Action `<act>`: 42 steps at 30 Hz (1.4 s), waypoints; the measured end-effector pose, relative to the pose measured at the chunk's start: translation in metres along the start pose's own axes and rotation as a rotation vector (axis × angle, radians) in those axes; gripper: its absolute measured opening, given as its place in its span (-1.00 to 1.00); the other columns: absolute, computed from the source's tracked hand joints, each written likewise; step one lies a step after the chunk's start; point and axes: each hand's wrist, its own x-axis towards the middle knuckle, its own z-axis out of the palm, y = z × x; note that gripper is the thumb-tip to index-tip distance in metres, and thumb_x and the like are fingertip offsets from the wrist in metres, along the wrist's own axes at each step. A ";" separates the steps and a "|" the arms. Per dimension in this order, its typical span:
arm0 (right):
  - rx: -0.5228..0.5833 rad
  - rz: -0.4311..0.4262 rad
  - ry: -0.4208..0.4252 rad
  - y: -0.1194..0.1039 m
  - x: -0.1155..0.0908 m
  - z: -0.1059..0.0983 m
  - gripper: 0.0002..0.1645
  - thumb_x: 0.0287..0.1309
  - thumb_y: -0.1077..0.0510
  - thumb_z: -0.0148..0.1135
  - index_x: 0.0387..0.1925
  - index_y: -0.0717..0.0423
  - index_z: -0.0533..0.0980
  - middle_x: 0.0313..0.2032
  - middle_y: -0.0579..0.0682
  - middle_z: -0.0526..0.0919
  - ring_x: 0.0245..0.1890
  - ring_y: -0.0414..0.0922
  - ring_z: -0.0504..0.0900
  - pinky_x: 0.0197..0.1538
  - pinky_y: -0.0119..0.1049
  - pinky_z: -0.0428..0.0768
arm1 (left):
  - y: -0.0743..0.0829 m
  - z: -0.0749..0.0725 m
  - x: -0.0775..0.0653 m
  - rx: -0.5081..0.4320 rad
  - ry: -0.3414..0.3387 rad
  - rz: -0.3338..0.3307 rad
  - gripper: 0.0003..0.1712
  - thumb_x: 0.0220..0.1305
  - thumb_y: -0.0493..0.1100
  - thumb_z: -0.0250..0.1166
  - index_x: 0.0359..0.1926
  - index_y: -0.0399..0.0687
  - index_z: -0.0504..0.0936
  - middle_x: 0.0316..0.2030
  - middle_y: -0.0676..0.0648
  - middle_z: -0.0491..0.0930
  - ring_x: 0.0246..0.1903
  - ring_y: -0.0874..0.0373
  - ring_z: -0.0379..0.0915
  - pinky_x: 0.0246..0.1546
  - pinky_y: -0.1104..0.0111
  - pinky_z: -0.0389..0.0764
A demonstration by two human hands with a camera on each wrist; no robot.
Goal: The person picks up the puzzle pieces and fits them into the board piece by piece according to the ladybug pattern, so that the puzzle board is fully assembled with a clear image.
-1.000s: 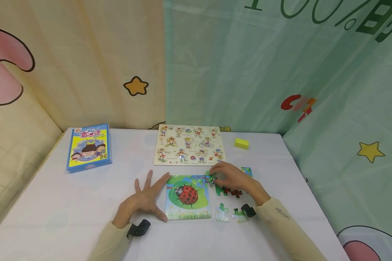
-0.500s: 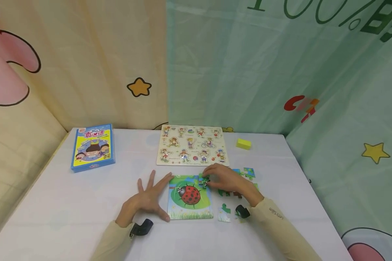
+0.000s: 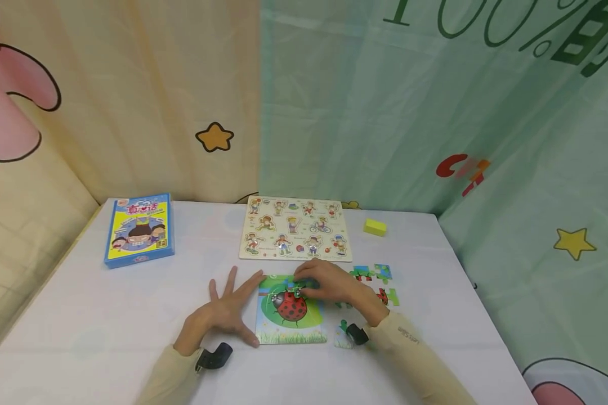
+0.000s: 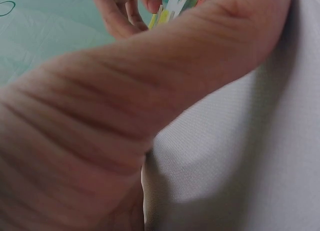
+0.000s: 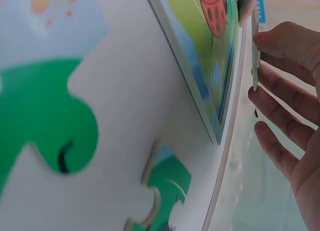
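A square ladybug picture board [image 3: 291, 336] lies on the white table in the head view. My left hand [image 3: 225, 312] is spread flat beside it, thumb and fingertips at its left edge. Over the board's upper part is my right hand [image 3: 329, 281], and it pinches a jigsaw piece [image 5: 255, 56] between thumb and fingers. The right wrist view shows that piece nearly edge-on, held off the board. Several loose jigsaw pieces [image 3: 383, 271] lie right of the board, some hidden under the right forearm. In the left wrist view my left hand [image 4: 125, 91] hides most of the work.
Behind the ladybug board lies a cream board with children figures [image 3: 292, 225]. A blue and yellow box [image 3: 139, 232] is at the back left, and a small yellow block [image 3: 375, 227] at the back right. Printed curtains [image 3: 344, 112] hang behind the table.
My right hand has carried the jigsaw piece leftward from the board's upper right corner to over its upper middle. The left hand has kept its place at the left edge.
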 end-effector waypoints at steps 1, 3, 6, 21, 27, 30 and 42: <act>0.002 -0.001 0.000 -0.001 0.001 0.001 -0.66 0.29 0.05 0.30 0.07 0.02 0.66 0.14 -0.07 0.65 0.22 -0.08 0.54 0.32 -0.14 0.48 | 0.000 0.000 0.000 0.004 -0.001 0.002 0.63 -0.52 0.20 0.74 0.59 0.08 -0.04 0.61 -0.07 -0.16 0.50 -0.39 -0.73 0.21 -0.49 -0.68; 0.004 0.001 -0.005 -0.003 0.003 0.005 -0.65 0.29 0.04 0.30 0.06 0.02 0.66 0.15 -0.07 0.64 0.23 -0.10 0.54 0.33 -0.16 0.48 | -0.001 -0.001 0.000 0.008 -0.008 0.006 0.63 -0.51 0.21 0.73 0.59 0.08 -0.05 0.61 -0.07 -0.16 0.50 -0.39 -0.73 0.21 -0.50 -0.67; 0.005 -0.006 -0.003 -0.006 0.006 0.009 -0.65 0.29 0.04 0.31 0.06 0.03 0.66 0.14 -0.07 0.65 0.23 -0.10 0.54 0.34 -0.17 0.47 | -0.002 0.000 0.001 0.010 -0.014 0.005 0.64 -0.50 0.23 0.73 0.59 0.09 -0.05 0.61 -0.08 -0.16 0.50 -0.40 -0.73 0.20 -0.50 -0.68; 0.002 0.014 -0.049 -0.020 0.021 0.014 -0.65 0.32 0.02 0.28 0.09 -0.01 0.64 0.12 -0.12 0.67 0.21 -0.15 0.53 0.33 -0.23 0.47 | -0.001 0.000 0.003 0.012 -0.017 0.024 0.63 -0.48 0.26 0.71 0.60 0.10 -0.05 0.61 -0.07 -0.18 0.48 -0.42 -0.78 0.16 -0.52 -0.70; -0.048 -0.014 -0.052 -0.026 0.028 0.017 -0.66 0.33 0.01 0.27 0.08 -0.01 0.64 0.12 -0.12 0.66 0.18 -0.16 0.54 0.31 -0.27 0.48 | 0.000 -0.001 0.002 0.017 -0.023 0.021 0.63 -0.46 0.27 0.70 0.60 0.12 -0.07 0.61 -0.08 -0.18 0.47 -0.44 -0.81 0.14 -0.52 -0.73; -0.080 -0.032 -0.043 -0.029 0.032 0.018 -0.66 0.32 0.02 0.29 0.08 -0.02 0.64 0.11 -0.13 0.67 0.17 -0.17 0.55 0.30 -0.30 0.48 | 0.000 -0.001 0.001 0.012 -0.018 0.019 0.63 -0.47 0.26 0.70 0.60 0.11 -0.07 0.61 -0.09 -0.17 0.47 -0.43 -0.81 0.14 -0.50 -0.75; -0.123 -0.005 -0.040 -0.035 0.038 0.021 -0.71 0.28 0.04 0.34 0.02 -0.08 0.68 0.04 -0.25 0.72 0.08 -0.24 0.61 0.21 -0.35 0.54 | -0.003 0.002 0.003 -0.002 0.006 0.020 0.64 -0.53 0.26 0.72 0.59 0.12 -0.04 0.59 -0.18 -0.08 0.47 -0.46 -0.77 0.14 -0.50 -0.75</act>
